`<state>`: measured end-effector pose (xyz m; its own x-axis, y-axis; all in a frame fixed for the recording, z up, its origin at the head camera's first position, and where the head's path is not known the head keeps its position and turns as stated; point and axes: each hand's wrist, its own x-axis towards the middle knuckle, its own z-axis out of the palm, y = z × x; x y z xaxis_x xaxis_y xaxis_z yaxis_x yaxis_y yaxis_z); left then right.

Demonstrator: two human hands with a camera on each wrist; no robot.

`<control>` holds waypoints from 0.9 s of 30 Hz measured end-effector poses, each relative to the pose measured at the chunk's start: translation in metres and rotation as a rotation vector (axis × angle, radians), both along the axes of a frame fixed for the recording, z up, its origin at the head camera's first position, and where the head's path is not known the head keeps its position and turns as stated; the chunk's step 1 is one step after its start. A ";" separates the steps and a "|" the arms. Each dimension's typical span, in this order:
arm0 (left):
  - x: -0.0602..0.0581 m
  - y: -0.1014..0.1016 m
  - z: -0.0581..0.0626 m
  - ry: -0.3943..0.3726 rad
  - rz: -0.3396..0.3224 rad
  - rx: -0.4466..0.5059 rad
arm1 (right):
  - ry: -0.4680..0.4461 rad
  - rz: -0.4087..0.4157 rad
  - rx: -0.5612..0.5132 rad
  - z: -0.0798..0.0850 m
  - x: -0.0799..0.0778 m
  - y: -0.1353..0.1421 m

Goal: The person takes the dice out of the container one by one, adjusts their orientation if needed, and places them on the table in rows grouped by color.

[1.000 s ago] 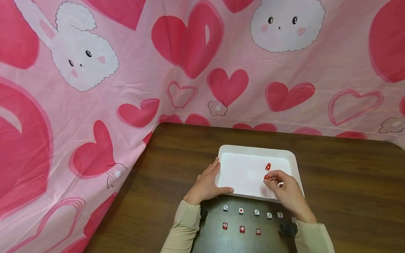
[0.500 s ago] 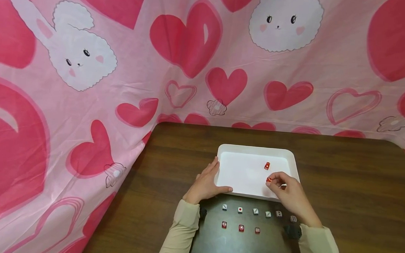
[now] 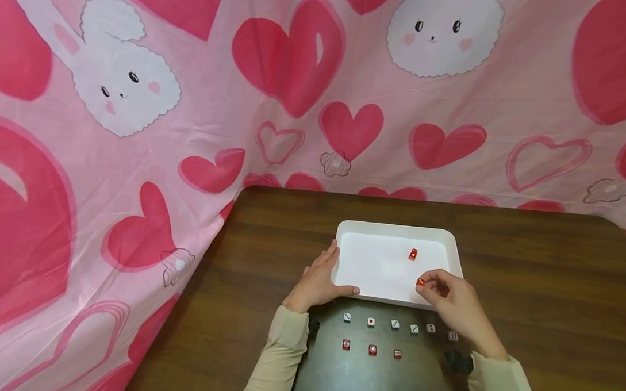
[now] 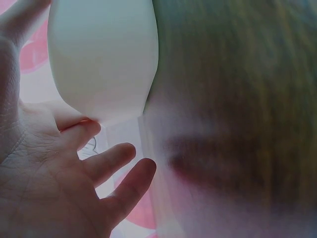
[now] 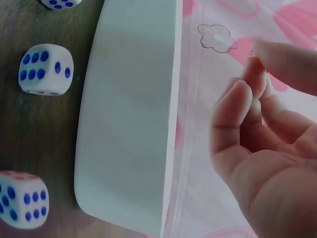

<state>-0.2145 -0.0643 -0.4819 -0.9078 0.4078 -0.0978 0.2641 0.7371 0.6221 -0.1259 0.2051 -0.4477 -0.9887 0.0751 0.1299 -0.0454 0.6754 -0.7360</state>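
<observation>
A white rectangular tray (image 3: 372,266) lies on the wooden table. My left hand (image 3: 317,282) rests on its front left corner, thumb on the front rim and fingers spread along the left side. Over the tray's front right part, my right hand (image 3: 456,301) pinches a red die (image 3: 420,282) between thumb and fingertips. In the right wrist view, the fingers almost wholly hide that die. Farther back in the tray lies something red with white pips (image 3: 413,255); whether it is one die or two touching, I cannot tell.
In front of the tray, a row of several white dice (image 3: 395,324) sits on a greyish surface (image 3: 353,381). Nearer me is a row of three red dice (image 3: 372,350). A pink heart-patterned cloth (image 3: 294,143) hangs behind and left of the table.
My right hand has moved slightly right and toward me with the red die, away from the red item in the tray. The left hand has stayed on the tray corner.
</observation>
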 end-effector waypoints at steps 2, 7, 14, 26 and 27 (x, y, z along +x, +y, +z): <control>-0.001 0.000 0.000 0.000 -0.002 -0.006 | -0.002 0.000 0.006 0.001 0.002 0.001; -0.001 0.000 -0.001 0.002 -0.009 -0.015 | 0.005 0.000 0.015 0.003 0.008 0.002; -0.001 -0.001 0.000 -0.002 -0.014 -0.006 | 0.037 0.004 0.055 0.007 0.014 0.004; -0.001 -0.001 0.000 -0.006 -0.012 -0.012 | -0.006 0.030 0.077 0.017 0.025 0.002; -0.001 -0.001 0.000 -0.007 -0.012 -0.013 | -0.009 0.030 0.074 0.018 0.026 0.002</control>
<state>-0.2152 -0.0653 -0.4817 -0.9022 0.4174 -0.1092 0.2688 0.7418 0.6144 -0.0994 0.2069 -0.4295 -0.9916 0.0358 0.1247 -0.0598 0.7266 -0.6845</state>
